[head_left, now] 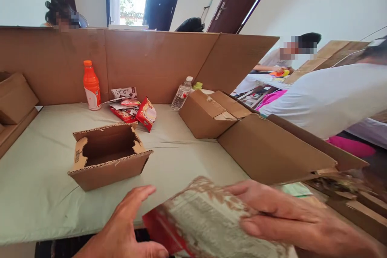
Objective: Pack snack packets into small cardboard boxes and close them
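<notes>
While the right hand (290,213) grips a packet (208,219), the left hand (125,225) is spread wide beside it

Seen from the head camera, the packet is low in the foreground, at the near edge of the counter (181,161), its pale, printed face turned up. The right hand has it by the right side, probably so that most of that face is left uncovered. The left hand curves around the red end, thumb well apart from fingers, a pose that seems suited to steadying it; whether the thumb touches, I cannot tell.

Beyond, an open box (111,175) stands mouth up, which leaves its inside within reach. Snack packets (133,107) lie heaped behind it, between an orange bottle (91,88) and a clear bottle (182,94), near a cardboard panel (157,64) that apparently serves as a screen.

Blur makes the packet's print unreadable, and the lower frame edge cuts off part of it. Its underside is hidden. A carton (205,117) covers most of a green-capped container (197,86).
</notes>
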Demonstrator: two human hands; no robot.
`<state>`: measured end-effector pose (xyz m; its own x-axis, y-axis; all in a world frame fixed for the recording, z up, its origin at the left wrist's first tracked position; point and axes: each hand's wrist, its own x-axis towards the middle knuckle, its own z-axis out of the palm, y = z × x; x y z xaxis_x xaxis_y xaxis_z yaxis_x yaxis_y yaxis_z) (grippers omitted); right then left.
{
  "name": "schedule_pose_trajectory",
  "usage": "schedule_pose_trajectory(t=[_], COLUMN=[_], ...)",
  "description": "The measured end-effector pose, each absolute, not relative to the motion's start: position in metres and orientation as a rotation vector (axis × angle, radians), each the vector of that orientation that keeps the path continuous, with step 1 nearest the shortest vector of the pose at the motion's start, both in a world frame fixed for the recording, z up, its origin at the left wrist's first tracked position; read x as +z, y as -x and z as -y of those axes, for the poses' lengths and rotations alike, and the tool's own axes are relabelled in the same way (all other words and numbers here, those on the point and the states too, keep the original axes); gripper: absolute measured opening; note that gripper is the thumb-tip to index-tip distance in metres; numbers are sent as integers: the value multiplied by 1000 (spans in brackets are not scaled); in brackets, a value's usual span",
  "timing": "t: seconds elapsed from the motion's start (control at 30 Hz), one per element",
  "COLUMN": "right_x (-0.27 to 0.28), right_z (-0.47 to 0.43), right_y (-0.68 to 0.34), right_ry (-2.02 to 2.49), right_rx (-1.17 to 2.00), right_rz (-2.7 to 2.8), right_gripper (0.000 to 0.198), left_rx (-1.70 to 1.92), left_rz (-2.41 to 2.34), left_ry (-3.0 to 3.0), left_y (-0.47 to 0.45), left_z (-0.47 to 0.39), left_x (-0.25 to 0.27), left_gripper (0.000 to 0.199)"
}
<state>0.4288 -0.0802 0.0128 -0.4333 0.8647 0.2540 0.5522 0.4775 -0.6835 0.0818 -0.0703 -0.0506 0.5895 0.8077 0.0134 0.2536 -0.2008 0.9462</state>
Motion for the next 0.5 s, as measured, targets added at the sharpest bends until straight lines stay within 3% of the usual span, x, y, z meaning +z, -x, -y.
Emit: schedule_pose_trajectory(t=[0.1, 0.2, 0.5], right_x=[26, 35, 10], right_z=[62, 44, 34], right_y=[-389, -361, -333], right_ry=[843, 870, 1058], right_rx=[1084, 1055, 585], right_rz=[2381, 2426, 2276], right_gripper=[43, 47, 29], left_rx=[508, 560, 699], left_rz=[-690, -740, -885], left_ry=[-1483, -1355, -1059], left_y=[-94, -102, -100], left_z=[66, 67, 56], left_x=[-49, -61, -82], left_gripper=[44, 53, 63])
